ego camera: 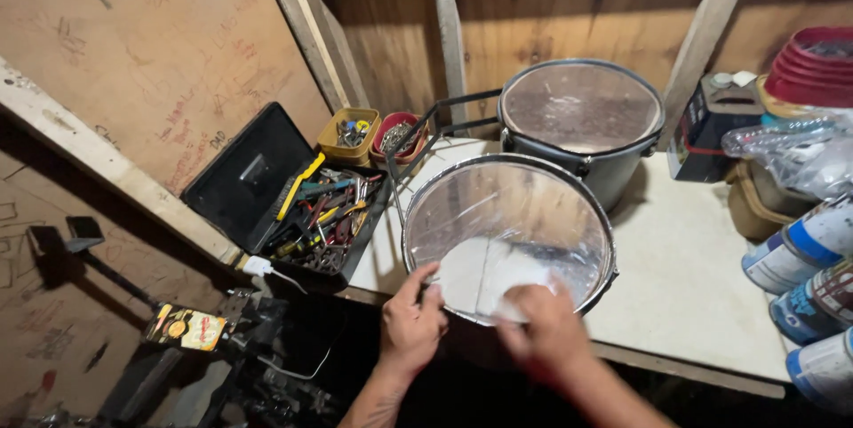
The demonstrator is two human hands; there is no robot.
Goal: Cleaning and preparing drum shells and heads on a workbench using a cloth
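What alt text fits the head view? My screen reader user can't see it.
Two bare hands work at a shiny metal pot on a pale bench: the left hand grips its rim, the right hand presses a white cloth inside. A second pot and open toolbox sit behind.

bare bench (684,277) right of near pot (506,224) gives passage; toolbox (293,206) blocks left, second pot (582,121) behind, spray cans (809,286) crowd far right.

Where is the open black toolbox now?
In the head view the black toolbox lies on the left, beside the near metal pot, before a yellow tub and red tub.
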